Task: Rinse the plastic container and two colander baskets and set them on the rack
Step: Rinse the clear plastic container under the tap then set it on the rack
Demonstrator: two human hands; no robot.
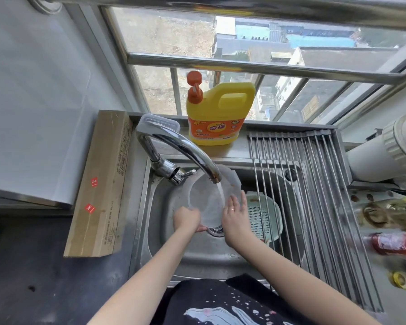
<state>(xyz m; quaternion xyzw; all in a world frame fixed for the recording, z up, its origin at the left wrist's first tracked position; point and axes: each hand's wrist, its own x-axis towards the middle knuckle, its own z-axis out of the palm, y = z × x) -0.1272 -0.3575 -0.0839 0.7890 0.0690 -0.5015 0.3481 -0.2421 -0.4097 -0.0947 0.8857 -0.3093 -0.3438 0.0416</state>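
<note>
In the sink (198, 256), under the curved faucet (178, 146), a translucent plastic container (206, 198) was held tilted, its open side facing the person, with a stream of water (220, 191) running into it. The left hand (186, 218) gripped the container's lower left rim, fingers curled round the edge. The right hand (236, 214) lay against the container's right side with fingers fairly straight and spread, a ring on one finger. Just right of that hand, a pale green colander basket (264, 216) sat in the sink's right part, partly beneath the bars of the roll-up rack (314, 195) that spanned the sink's right side. The drain strainer (215, 229) showed below the container, between the two wrists. On the ledge behind the sink stood a yellow detergent jug (218, 113) with an orange pump, and a clear lid (158, 123) lay behind the faucet. A long cardboard box (101, 181) lay along the counter's edge left of the sink.
</note>
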